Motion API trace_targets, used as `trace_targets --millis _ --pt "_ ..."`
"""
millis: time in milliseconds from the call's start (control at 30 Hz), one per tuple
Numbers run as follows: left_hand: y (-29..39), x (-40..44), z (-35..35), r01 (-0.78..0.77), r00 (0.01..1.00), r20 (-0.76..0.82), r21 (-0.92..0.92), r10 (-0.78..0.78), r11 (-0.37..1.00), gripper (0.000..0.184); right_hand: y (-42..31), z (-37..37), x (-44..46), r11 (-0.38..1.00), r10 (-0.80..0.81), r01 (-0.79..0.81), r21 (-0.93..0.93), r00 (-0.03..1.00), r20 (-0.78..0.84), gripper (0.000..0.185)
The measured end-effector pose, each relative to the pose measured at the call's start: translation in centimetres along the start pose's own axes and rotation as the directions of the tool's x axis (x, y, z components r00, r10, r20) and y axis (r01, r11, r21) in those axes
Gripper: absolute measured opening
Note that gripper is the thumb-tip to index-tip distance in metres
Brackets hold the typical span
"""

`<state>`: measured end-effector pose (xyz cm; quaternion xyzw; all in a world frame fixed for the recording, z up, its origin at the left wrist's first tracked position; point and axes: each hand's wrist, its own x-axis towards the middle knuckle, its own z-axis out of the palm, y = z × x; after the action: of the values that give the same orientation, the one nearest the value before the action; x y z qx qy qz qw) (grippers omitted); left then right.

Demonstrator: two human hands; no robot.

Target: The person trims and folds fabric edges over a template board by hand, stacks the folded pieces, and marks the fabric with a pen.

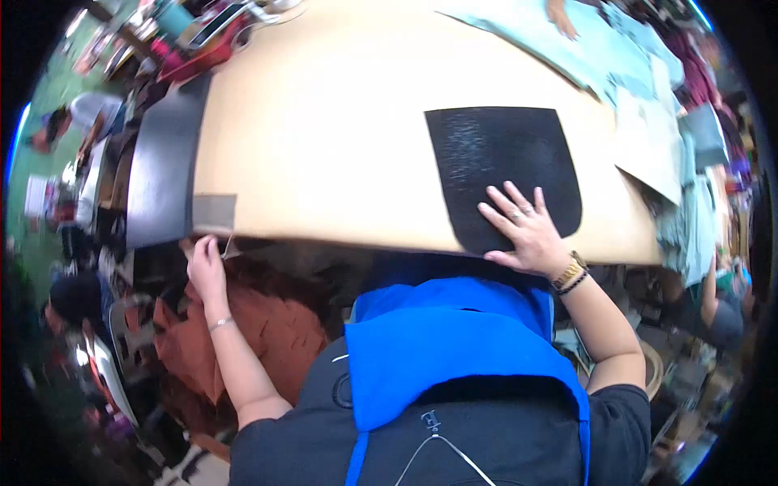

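Observation:
My right hand (525,235) lies with fingers spread on the lower part of a black flat panel (510,150). The panel has a straight top edge, rounded lower corners and pale scuff marks on its upper left. Over at the table's front left corner, my left hand (207,271) has its fingertips pinched together. Just above them a small grey-brown rectangular piece (215,212) sits at the edge. Whatever the left fingers hold is too small to make out. Beside that hand is a dark, smooth sheet (164,166).
The tan tabletop (324,130) spans the middle. Pale teal leather-like pieces (559,44) lie at the far right, another person's hand (561,18) on them. A red tray (198,63) and a phone (217,24) stand far left. Reddish-brown material (251,340) hangs below the table.

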<state>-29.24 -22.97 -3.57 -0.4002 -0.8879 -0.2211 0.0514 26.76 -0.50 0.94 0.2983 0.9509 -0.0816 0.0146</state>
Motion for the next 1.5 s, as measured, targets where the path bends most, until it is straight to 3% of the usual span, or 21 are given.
trace_targets --millis 67,133,200,267,367,467,500,600,633,767,867,967,1033,1100,1200,1267,1300,1333,1400,1433,1500 --pt "0.4 -0.1 0.1 0.017 1.000 0.013 0.042 -0.017 0.999 0.028 -0.7 1.0 -0.3 0.998 0.044 -0.046 -0.032 0.998 -0.049 0.077" --pt "0.3 -0.1 0.0 0.083 0.994 0.081 -0.083 -0.077 0.993 0.028 -0.9 1.3 -0.3 0.998 0.056 -0.058 -0.029 0.997 -0.053 0.074" --pt "-2.0 0.6 0.6 0.169 0.952 0.282 -0.162 -0.118 0.972 0.028 -1.0 1.2 -0.3 0.998 0.061 -0.062 -0.005 0.996 -0.060 0.067" --pt "-2.5 1.0 0.6 0.123 0.949 0.297 -0.021 -0.111 0.992 0.026 -0.9 1.3 0.2 0.995 0.096 -0.096 0.010 0.994 -0.057 0.062" --pt "1.1 0.6 -0.4 0.110 0.970 0.179 0.276 -0.164 0.955 0.030 -0.3 2.0 2.7 0.990 0.136 -0.132 0.043 0.983 -0.126 0.055" --pt "-2.3 0.8 0.8 0.167 0.983 0.079 -0.019 -0.165 0.986 0.032 0.2 1.6 6.6 0.980 0.191 -0.177 0.086 0.963 -0.189 0.052" --pt "-0.6 0.4 0.0 0.145 0.989 -0.022 0.014 -0.145 0.989 0.027 0.5 1.7 8.0 0.979 0.198 -0.181 0.098 0.959 -0.202 0.052" --pt "0.1 0.5 -1.4 0.008 0.980 -0.187 -0.290 -0.065 0.957 0.023 2.1 1.6 12.7 0.976 0.207 -0.183 0.121 0.952 -0.227 0.051" --pt "0.7 0.6 -2.2 -0.068 0.954 -0.299 -0.204 0.004 0.977 0.021 2.9 1.5 14.1 0.977 0.199 -0.176 0.119 0.955 -0.218 0.051" --pt "2.6 1.5 -5.9 -0.221 0.853 -0.518 -0.234 0.071 0.947 0.021 4.9 1.7 18.3 0.972 0.213 -0.182 0.148 0.949 -0.232 0.056" --pt "5.7 2.2 -8.8 -0.431 0.732 -0.629 -0.130 0.262 0.893 0.021 3.7 1.9 18.4 0.970 0.237 -0.199 0.142 0.910 -0.340 0.065" --pt "13.9 0.8 -8.6 -0.538 0.782 -0.535 -0.321 0.320 0.779 0.021 -1.0 -0.1 17.3 0.959 0.005 0.099 0.264 0.930 -0.368 0.074" --pt "19.3 -1.6 -6.3 -0.514 0.854 -0.358 -0.474 0.377 0.715 0.021 -5.1 -0.8 15.2 0.855 -0.152 0.356 0.378 0.868 -0.473 0.076" --pt "24.7 -3.8 -4.1 -0.609 0.789 -0.322 -0.512 0.523 0.605 0.011 -8.8 -2.2 12.6 0.708 -0.199 0.535 0.461 0.777 -0.597 0.072" --pt "27.0 -6.3 -0.9 -0.443 0.853 -0.123 -0.684 0.507 0.579 0.015 -10.4 -2.0 9.7 0.397 0.002 0.237 0.887 0.966 -0.259 0.050" --pt "27.8 -7.0 0.1 -0.423 0.865 -0.199 -0.784 0.461 0.454 0.029 -8.9 0.0 8.8 0.486 0.024 0.425 0.764 0.867 -0.498 0.042" --pt "27.0 -7.7 -0.1 -0.342 0.883 -0.103 -0.809 0.458 0.478 0.033 -7.3 2.0 8.8 0.113 0.118 0.417 0.902 0.896 -0.429 0.039" --pt "25.7 -8.9 -0.5 -0.251 0.894 -0.002 -0.831 0.449 0.497 0.038 -6.6 0.1 8.0 0.125 0.188 0.401 0.907 0.888 -0.419 0.036" --pt "20.8 -11.2 1.1 -0.266 0.909 0.040 -0.712 0.415 0.650 0.045 -2.5 0.4 7.4 0.095 0.316 0.379 0.920 0.865 -0.389 0.037" --pt "18.3 -12.8 1.2 -0.274 0.920 0.042 -0.639 0.389 0.719 0.046 -0.3 1.1 7.0 -0.016 0.475 0.348 0.937 0.828 -0.299 0.038" --pt "11.7 -16.4 0.5 -0.271 0.942 0.091 -0.365 0.324 0.891 0.048 1.5 -0.4 6.4 -0.201 0.564 0.371 0.907 0.801 -0.203 0.042"
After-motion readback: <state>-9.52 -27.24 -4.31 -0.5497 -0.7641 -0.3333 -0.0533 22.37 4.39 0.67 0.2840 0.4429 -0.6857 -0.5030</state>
